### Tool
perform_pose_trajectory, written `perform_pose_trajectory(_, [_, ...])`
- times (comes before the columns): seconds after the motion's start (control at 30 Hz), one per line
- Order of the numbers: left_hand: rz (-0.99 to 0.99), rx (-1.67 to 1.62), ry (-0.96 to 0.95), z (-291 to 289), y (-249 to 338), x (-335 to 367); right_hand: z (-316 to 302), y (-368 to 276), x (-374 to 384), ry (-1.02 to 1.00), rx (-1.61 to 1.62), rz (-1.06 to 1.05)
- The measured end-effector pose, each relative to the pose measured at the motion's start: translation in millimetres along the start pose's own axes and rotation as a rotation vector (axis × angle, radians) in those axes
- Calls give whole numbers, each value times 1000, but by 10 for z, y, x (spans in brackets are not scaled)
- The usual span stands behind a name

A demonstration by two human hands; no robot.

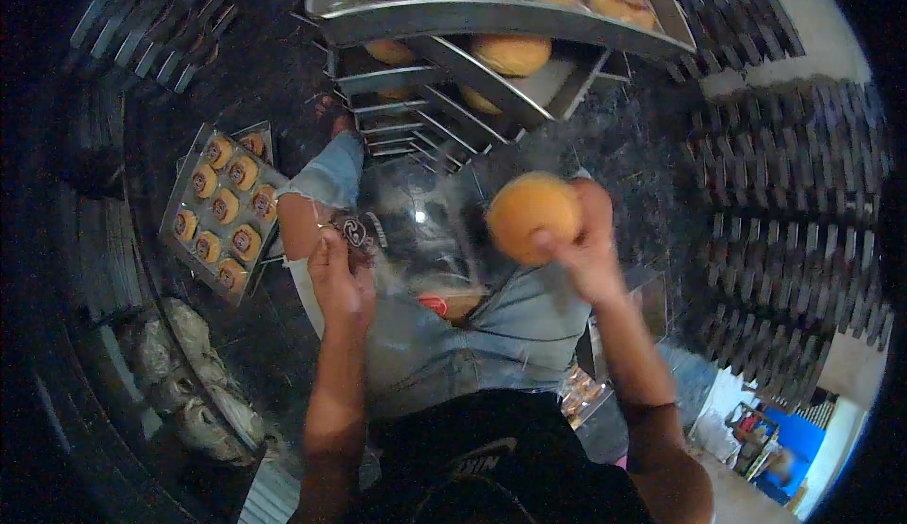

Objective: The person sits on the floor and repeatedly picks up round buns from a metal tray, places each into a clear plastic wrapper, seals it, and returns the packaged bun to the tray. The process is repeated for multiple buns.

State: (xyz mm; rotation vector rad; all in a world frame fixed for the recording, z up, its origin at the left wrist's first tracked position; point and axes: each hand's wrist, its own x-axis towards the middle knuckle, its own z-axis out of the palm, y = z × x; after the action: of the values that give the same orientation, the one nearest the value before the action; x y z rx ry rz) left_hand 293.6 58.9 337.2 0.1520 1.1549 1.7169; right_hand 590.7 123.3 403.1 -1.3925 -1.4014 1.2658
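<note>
My right hand [590,250] is closed around a round golden bun [531,210], held above my right thigh with its smooth side showing. My left hand [338,274] pinches a clear plastic bag with a dark printed design [354,233] over my left thigh. Between my knees lies a sheet or stack of clear plastic bags [430,231], glossy with reflected light. At its near edge, between my thighs, a brown piece with a red and white label [435,305] shows.
Ahead stands a crisscrossed stack of metal trays [510,23] bearing buns. To the left, another tray [184,160] holds several bagged buns with dark prints. Piled metal trays [784,203] line the right side. Crumpled pale sacks [189,373] lie at lower left.
</note>
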Motion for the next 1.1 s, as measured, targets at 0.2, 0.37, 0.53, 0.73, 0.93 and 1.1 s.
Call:
perform_pose_trajectory(0.2, [133, 486, -290, 34, -189, -443, 161, 213, -868, -2, 881, 71])
perform_pose_trajectory(0.37, [346, 626, -468, 284, -244, -599, -190, 176, -1016, -193, 734, 427])
perform_pose_trajectory(0.53, [157, 655, -593, 449, -62, -746, -211, -7, -1149, -185, 1049, 463])
perform_pose_trajectory(0.73, [265, 767, -602, 357, -84, -612, -20, -165, -1211, -29, 234, -62])
perform_pose_trajectory(0.93, [-407, -316, -730, 802, 98, -1135, 248, -556, -1141, -160, -547, -761])
perform_pose_trajectory(1.1, [-105, -282, -755, 1022, 148, -1087, 399, -447, -1112, -193, -486, -769])
